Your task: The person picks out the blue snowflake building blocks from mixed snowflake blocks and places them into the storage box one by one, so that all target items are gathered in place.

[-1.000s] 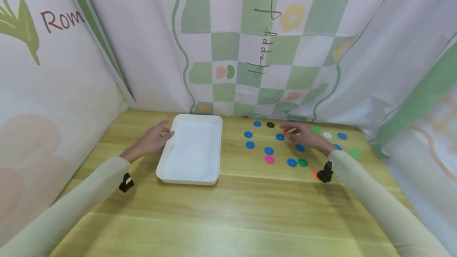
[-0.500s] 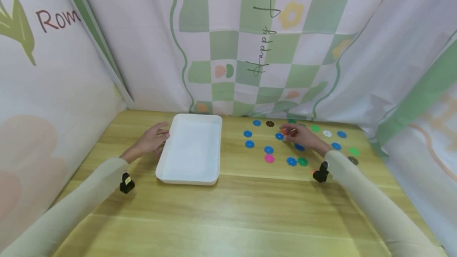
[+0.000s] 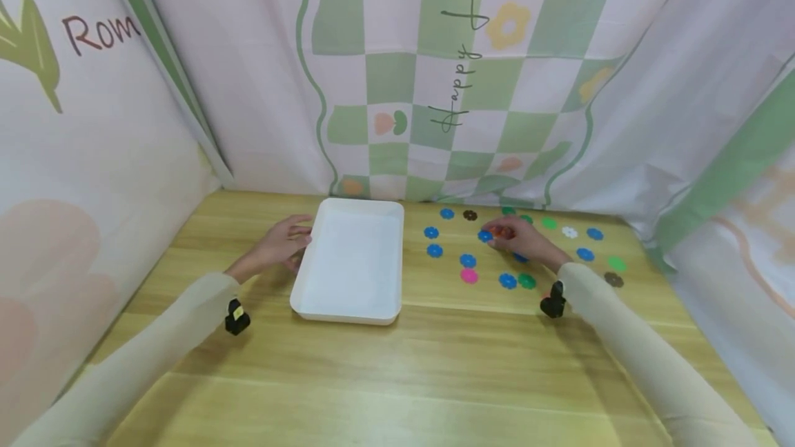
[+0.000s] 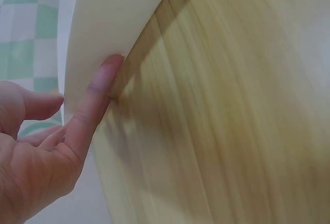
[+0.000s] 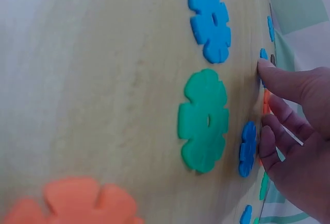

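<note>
At its left side, the white rectangular tray (image 3: 348, 321) is touched by my left hand (image 3: 279, 243). In the left wrist view one finger (image 4: 98, 87) lies extended against the outer wall of the tray (image 4: 111, 18), with the thumb tip at the rim. On the right, my right hand (image 3: 524, 239) pinches a blue flower-shaped plastic piece (image 3: 485, 235) between thumb and fingers. An orange piece (image 5: 266, 102) shows beneath those fingers. Another blue piece (image 5: 248, 149) lies just under the palm, beside a green one (image 5: 205, 121).
Several flower-shaped pieces lie spread over the right of the wooden table (image 3: 397, 378), among them a pink piece (image 3: 468, 276), a dark brown one (image 3: 470, 215) and a white one (image 3: 569, 232). A checked curtain (image 3: 435, 88) hangs along the back edge.
The tray has slid to the right, with my left hand moving along against it. The right fingers have closed in on the blue piece, which has shifted slightly.
</note>
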A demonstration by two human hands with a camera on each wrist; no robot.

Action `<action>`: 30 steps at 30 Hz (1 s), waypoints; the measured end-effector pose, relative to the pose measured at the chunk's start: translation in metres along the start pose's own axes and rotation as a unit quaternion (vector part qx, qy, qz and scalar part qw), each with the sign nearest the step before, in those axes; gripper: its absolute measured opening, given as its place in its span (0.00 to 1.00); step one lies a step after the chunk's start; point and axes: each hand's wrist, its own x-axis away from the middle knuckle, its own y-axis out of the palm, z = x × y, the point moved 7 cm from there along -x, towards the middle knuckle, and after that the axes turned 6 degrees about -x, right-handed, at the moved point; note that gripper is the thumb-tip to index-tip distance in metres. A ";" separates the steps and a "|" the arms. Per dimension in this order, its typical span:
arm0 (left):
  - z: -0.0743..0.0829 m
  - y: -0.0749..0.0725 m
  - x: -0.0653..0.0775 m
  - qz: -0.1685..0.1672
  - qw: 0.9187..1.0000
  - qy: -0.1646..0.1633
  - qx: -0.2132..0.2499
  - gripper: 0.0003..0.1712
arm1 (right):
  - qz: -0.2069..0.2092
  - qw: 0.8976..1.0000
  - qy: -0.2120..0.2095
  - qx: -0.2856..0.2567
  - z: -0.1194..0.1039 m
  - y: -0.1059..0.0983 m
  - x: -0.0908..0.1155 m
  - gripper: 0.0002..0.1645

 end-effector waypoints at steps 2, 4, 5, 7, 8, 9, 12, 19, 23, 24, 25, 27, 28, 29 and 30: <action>0.001 0.004 -0.002 -0.001 1.000 -0.003 0.004 0.34 | -0.002 1.000 0.013 0.001 0.001 -0.001 0.000 0.23; 0.003 0.008 -0.003 -0.001 1.000 -0.006 0.005 0.34 | -0.006 1.000 0.018 0.006 0.002 -0.001 -0.001 0.24; 0.004 0.010 -0.004 -0.002 1.000 -0.007 0.006 0.34 | -0.010 1.000 0.019 0.006 0.002 -0.001 -0.001 0.24; 0.005 0.014 -0.005 -0.003 1.000 -0.009 0.007 0.34 | -0.014 1.000 0.014 0.005 0.002 -0.002 -0.003 0.23; 0.006 0.015 -0.005 -0.003 1.000 -0.011 0.009 0.34 | -0.016 1.000 0.010 0.006 0.002 -0.002 -0.004 0.22; 0.007 0.017 -0.005 -0.004 1.000 -0.009 0.007 0.34 | -0.019 1.000 0.006 0.006 0.002 -0.002 -0.005 0.22; 0.009 0.019 -0.006 -0.005 1.000 -0.011 0.012 0.34 | -0.018 1.000 -0.008 0.006 0.000 -0.002 -0.007 0.20; 0.009 0.021 -0.007 -0.036 0.998 -0.019 0.041 0.38 | -0.006 0.999 -0.025 0.022 -0.006 -0.003 -0.006 0.19; 0.006 0.021 -0.007 -0.050 0.996 -0.025 0.063 0.38 | 0.005 0.999 -0.024 0.023 -0.007 -0.002 -0.006 0.18; 0.005 0.021 -0.007 -0.053 0.996 -0.025 0.069 0.38 | 0.007 0.999 -0.025 0.023 -0.007 -0.002 -0.006 0.18; 0.005 0.022 -0.006 -0.056 0.995 -0.025 0.076 0.37 | 0.010 0.999 -0.027 0.022 -0.007 -0.002 -0.007 0.18; 0.005 0.022 -0.006 -0.059 0.994 -0.023 0.088 0.37 | 0.013 0.999 -0.030 0.020 -0.007 -0.002 -0.007 0.17; 0.005 0.022 -0.005 -0.061 0.994 -0.022 0.091 0.37 | 0.012 0.999 -0.028 0.019 -0.006 -0.002 -0.007 0.17; 0.005 0.023 -0.005 -0.062 0.993 -0.024 0.094 0.37 | 0.011 0.999 -0.025 0.018 -0.006 -0.002 -0.007 0.17; 0.005 0.023 -0.005 -0.064 0.993 -0.025 0.094 0.37 | 0.009 1.000 -0.022 0.016 -0.006 -0.001 -0.007 0.17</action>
